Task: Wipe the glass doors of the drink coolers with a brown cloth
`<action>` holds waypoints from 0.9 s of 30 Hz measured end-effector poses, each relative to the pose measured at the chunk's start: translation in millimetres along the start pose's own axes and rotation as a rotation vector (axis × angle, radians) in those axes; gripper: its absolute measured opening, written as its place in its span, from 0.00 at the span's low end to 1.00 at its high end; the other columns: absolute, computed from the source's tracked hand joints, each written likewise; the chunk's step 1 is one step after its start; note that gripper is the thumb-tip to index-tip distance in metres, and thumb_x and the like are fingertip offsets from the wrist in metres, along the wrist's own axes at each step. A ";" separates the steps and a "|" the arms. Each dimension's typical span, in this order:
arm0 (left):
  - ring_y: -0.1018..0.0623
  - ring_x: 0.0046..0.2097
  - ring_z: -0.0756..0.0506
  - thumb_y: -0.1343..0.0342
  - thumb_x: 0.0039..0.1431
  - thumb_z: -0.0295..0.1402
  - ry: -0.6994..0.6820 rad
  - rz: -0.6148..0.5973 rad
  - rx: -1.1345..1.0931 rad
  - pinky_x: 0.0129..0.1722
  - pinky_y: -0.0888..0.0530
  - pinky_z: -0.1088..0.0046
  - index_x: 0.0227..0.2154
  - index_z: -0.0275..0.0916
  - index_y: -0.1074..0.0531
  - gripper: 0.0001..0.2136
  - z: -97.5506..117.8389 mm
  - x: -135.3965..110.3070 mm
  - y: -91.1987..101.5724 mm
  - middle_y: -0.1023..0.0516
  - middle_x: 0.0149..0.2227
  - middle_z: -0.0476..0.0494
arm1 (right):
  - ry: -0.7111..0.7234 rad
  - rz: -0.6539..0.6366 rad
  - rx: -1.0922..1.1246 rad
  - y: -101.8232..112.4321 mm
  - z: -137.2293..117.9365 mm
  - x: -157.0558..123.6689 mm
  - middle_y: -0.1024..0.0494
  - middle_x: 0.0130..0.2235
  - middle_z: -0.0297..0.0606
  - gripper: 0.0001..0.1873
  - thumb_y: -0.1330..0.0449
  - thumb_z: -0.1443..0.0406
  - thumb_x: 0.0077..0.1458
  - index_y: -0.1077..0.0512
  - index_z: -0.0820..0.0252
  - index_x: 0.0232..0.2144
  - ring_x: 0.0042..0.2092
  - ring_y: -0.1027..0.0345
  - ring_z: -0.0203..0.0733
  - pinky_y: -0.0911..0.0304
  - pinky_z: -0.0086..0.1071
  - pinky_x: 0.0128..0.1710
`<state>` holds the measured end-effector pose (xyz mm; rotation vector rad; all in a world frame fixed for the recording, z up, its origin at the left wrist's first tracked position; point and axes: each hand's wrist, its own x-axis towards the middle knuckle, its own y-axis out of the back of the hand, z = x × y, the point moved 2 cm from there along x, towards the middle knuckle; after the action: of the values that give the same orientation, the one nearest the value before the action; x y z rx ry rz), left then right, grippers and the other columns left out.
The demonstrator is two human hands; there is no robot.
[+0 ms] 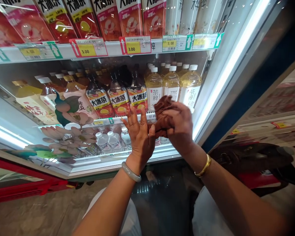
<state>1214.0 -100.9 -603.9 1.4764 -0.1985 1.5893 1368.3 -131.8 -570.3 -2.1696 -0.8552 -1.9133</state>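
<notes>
Bunched up in my right hand [179, 126] is a brown cloth [163, 123]. The right fingers are closed round its folds, and one end hangs down beside my left thumb. My left hand [140, 132] is open, fingers spread and pointing up toward the glass; whether it touches the glass I cannot tell. Both hands are in front of a drinks cooler's glass door, which carries a flower decal [73, 119] to their left. Behind the glass, bottles of dark iced tea [118, 100] and pale yellow tea [154, 87] line the middle shelf.
Tall drink cartons [130, 21] fill the upper shelf above a strip of price tags [135, 46]. Small clear bottles [113, 141] stand on the bottom shelf. A red cabinet [27, 186] is at lower left. To the right are a dark blue frame [250, 85] and a black bag-like object [255, 157].
</notes>
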 end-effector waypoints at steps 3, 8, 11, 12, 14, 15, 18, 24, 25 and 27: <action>0.65 0.78 0.39 0.62 0.74 0.38 0.024 0.008 -0.028 0.73 0.70 0.48 0.75 0.41 0.58 0.30 0.2 1.0 -2.2 0.68 0.78 0.40 | 0.053 -0.141 -0.028 -10.9 -14.9 -14.1 0.24 0.55 0.41 0.09 0.39 0.65 0.62 0.24 0.51 0.45 0.56 0.29 0.47 0.32 0.42 0.56; 0.69 0.77 0.38 0.60 0.74 0.39 0.037 0.024 -0.031 0.73 0.72 0.47 0.75 0.40 0.56 0.30 3.4 3.1 -7.1 0.70 0.78 0.39 | 0.066 -0.085 -0.018 8.2 6.4 -8.6 0.24 0.55 0.40 0.11 0.39 0.68 0.61 0.24 0.52 0.45 0.56 0.29 0.48 0.33 0.44 0.57; 0.68 0.77 0.37 0.59 0.73 0.38 -0.011 0.017 -0.018 0.72 0.72 0.45 0.75 0.39 0.58 0.31 9.1 1.9 -11.4 0.70 0.78 0.37 | -0.037 0.032 0.024 25.0 28.0 -0.1 0.28 0.57 0.42 0.21 0.42 0.73 0.52 0.25 0.54 0.48 0.59 0.33 0.52 0.35 0.49 0.63; 0.67 0.77 0.37 0.58 0.73 0.37 -0.032 0.010 -0.014 0.72 0.71 0.45 0.75 0.38 0.59 0.32 11.6 0.8 -13.2 0.70 0.77 0.37 | -0.064 0.051 0.031 27.1 31.2 0.2 0.29 0.58 0.43 0.23 0.43 0.74 0.50 0.26 0.54 0.48 0.60 0.34 0.52 0.36 0.50 0.63; 0.66 0.77 0.35 0.56 0.72 0.36 -0.069 -0.009 -0.007 0.73 0.70 0.44 0.75 0.38 0.60 0.33 16.5 -1.7 -17.0 0.70 0.77 0.35 | -0.075 0.029 0.018 24.9 29.7 -3.6 0.30 0.58 0.43 0.23 0.43 0.74 0.51 0.26 0.54 0.49 0.60 0.33 0.52 0.35 0.49 0.63; 0.66 0.77 0.34 0.56 0.72 0.36 -0.083 -0.020 -0.007 0.73 0.70 0.43 0.75 0.38 0.60 0.33 18.8 -3.0 -18.8 0.70 0.77 0.35 | -0.057 -0.004 0.002 21.5 26.0 -7.0 0.29 0.58 0.44 0.20 0.42 0.72 0.53 0.26 0.54 0.48 0.58 0.32 0.52 0.34 0.48 0.61; 0.67 0.77 0.36 0.56 0.72 0.35 -0.127 -0.039 -0.015 0.73 0.70 0.44 0.75 0.40 0.60 0.33 23.8 -5.3 -22.4 0.70 0.77 0.37 | 0.033 -0.093 -0.046 12.0 15.9 -15.7 0.25 0.55 0.43 0.11 0.38 0.66 0.60 0.24 0.53 0.45 0.53 0.29 0.49 0.31 0.45 0.56; 0.68 0.77 0.36 0.55 0.72 0.36 -0.137 -0.037 -0.003 0.73 0.70 0.44 0.75 0.41 0.61 0.33 24.9 -3.8 -23.9 0.70 0.77 0.38 | -0.017 0.006 -0.025 29.9 40.3 -2.0 0.27 0.57 0.41 0.19 0.43 0.73 0.55 0.26 0.52 0.47 0.58 0.31 0.50 0.33 0.46 0.60; 0.68 0.77 0.36 0.55 0.72 0.36 -0.130 -0.044 -0.004 0.73 0.70 0.44 0.75 0.41 0.61 0.33 24.8 -3.8 -24.4 0.70 0.77 0.38 | -0.041 0.030 -0.014 32.9 44.1 0.7 0.29 0.58 0.41 0.23 0.44 0.74 0.52 0.26 0.52 0.48 0.59 0.32 0.50 0.34 0.47 0.62; 0.68 0.77 0.35 0.54 0.72 0.36 -0.135 -0.052 -0.006 0.73 0.69 0.43 0.75 0.41 0.61 0.34 24.9 -4.4 -25.6 0.69 0.77 0.37 | -0.059 0.046 -0.012 33.7 44.4 2.3 0.30 0.58 0.43 0.24 0.45 0.74 0.50 0.27 0.54 0.49 0.61 0.34 0.51 0.35 0.47 0.63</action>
<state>1248.6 -105.2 -612.6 1.5726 -0.2400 1.4480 1423.5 -139.2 -567.5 -2.2429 -0.7978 -1.8462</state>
